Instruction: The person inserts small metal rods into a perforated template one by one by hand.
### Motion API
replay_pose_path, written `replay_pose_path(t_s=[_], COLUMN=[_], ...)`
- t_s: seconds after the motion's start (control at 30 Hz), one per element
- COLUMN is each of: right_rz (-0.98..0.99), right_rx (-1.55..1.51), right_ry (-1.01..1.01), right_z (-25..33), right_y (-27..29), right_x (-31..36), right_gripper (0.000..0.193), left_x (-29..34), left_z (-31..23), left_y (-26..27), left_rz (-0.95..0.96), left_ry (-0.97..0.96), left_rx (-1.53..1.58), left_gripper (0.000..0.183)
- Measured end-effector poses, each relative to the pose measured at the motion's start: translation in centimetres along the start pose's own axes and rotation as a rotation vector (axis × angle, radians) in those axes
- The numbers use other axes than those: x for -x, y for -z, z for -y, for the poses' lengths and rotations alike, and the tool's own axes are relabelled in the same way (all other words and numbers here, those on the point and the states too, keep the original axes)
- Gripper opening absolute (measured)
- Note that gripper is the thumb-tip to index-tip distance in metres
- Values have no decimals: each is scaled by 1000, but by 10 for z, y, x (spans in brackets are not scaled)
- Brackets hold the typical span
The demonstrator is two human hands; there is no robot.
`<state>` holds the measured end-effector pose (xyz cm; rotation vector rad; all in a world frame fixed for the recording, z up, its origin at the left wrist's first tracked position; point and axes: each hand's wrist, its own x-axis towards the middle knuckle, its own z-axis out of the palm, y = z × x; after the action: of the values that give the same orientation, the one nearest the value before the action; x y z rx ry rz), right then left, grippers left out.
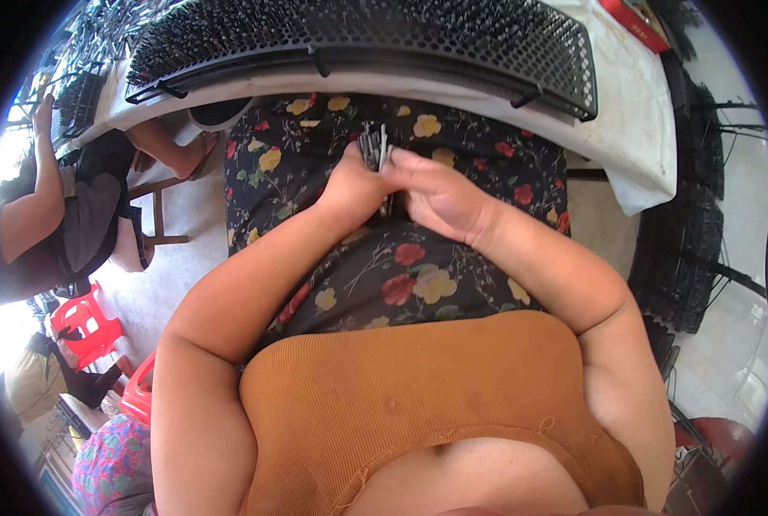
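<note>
My left hand is closed around a small bundle of thin dark and silver rods, whose tips stick up above the fingers. My right hand presses against the bundle from the other side, its fingers closed on the rods beside my left hand. Exactly what the rods are is too small to make out. Both hands are over a black cloth with red and yellow flowers spread across my lap. Just beyond them, a long black perforated rack stands with many similar dark rods upright in its holes, densest toward the left.
The rack rests on a table with a white cover. A red box lies at its far right. Black racks are stacked on the right. Another person sits at the left, near red plastic stools.
</note>
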<state>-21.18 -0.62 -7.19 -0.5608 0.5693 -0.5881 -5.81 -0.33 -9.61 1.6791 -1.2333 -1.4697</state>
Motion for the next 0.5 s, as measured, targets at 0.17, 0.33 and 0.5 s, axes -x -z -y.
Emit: replay_pose_path(t_s=[0.17, 0.33, 0.5], right_rz=[127, 30, -189], right_rx=[211, 812, 1108], right_ry=[-30, 0, 424], right_z=[11, 20, 56], right_y=[-8, -9, -16], right_x=[5, 14, 33], right_gripper=[74, 87, 56], left_x=[-2, 1, 20], left_z=[-2, -12, -55], left_y=[5, 13, 38], left_rz=[-22, -46, -35], left_ry=[132, 61, 28], left_rx=[90, 392, 573], left_gripper=[39, 29, 30])
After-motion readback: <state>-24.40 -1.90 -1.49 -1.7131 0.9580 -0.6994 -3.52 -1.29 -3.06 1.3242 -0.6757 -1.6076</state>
